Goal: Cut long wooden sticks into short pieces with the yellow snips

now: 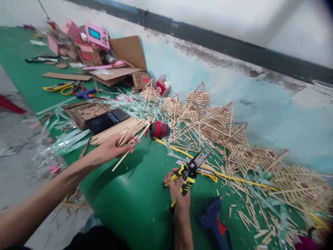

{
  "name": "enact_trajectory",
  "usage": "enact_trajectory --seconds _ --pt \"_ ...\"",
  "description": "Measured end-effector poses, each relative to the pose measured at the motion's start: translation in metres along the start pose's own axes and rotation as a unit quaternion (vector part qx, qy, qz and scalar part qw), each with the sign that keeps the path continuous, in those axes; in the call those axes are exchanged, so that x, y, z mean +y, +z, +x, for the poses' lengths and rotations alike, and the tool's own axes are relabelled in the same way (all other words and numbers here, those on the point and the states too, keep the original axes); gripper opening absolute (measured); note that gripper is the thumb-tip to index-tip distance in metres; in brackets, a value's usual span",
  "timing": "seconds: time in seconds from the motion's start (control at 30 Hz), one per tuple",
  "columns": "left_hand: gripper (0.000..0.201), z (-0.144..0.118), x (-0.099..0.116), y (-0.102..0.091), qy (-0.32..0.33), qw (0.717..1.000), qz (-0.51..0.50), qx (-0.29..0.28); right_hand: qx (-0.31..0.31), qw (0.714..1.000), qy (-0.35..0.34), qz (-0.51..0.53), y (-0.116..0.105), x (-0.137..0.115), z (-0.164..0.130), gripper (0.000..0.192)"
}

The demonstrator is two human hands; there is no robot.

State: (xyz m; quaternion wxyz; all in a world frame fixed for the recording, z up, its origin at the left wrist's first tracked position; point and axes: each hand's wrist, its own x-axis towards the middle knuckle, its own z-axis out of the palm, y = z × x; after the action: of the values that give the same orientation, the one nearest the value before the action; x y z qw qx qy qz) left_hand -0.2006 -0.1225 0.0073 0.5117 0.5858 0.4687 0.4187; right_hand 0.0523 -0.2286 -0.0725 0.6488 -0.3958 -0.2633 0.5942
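Note:
My left hand (pixel 114 149) is closed around a few thin wooden sticks (pixel 125 152), their ends poking out past the fingers. It hovers beside a bundle of long wooden sticks (pixel 104 133) on the green table. In my right hand (pixel 180 194) is a pair of yellow-and-black snips (pixel 191 170), gripped by the handles with the blades apart and pointing up to the right. A dark roll wound with red cord (pixel 159 129) lies between the two hands, farther back. To the right of my right hand rests a blue glue gun (pixel 213 218) with a red trigger.
Pyramid-shaped stick frames (pixel 218 121) line the wall. Short cut sticks (pixel 249 215) scatter at the right, crossed by a yellow cable (pixel 241 178). A phone (pixel 106 120), plastic strips (pixel 70 140), scissors (pixel 69 89) and cardboard (pixel 128 52) occupy the left and back of the green table (pixel 127 201).

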Motion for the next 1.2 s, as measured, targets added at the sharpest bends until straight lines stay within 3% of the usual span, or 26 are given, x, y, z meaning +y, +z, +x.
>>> enact_trajectory --seconds 0.1,0.2,0.53,0.83,1.2 --pt "0.027 -0.014 0.007 0.032 -0.07 0.992 -0.044 -0.091 -0.006 1.0 0.001 -0.004 -0.002 -0.002 -0.003 0.039" --pt "0.037 -0.017 0.01 0.051 -0.081 0.988 -0.072 -0.111 -0.012 1.0 -0.002 0.0 -0.004 -0.002 -0.002 0.037" --pt "0.046 -0.003 0.024 0.071 -0.024 0.997 -0.038 -0.06 -0.001 1.0 -0.025 -0.012 -0.004 -0.001 0.002 0.038" --pt "0.052 0.012 0.009 0.089 0.093 0.994 -0.047 -0.036 0.017 0.998 -0.044 -0.051 0.001 -0.007 -0.004 0.038" --pt "0.037 0.013 -0.004 0.104 0.081 0.992 -0.087 -0.039 0.013 0.995 -0.048 -0.085 -0.002 -0.006 -0.003 0.036"
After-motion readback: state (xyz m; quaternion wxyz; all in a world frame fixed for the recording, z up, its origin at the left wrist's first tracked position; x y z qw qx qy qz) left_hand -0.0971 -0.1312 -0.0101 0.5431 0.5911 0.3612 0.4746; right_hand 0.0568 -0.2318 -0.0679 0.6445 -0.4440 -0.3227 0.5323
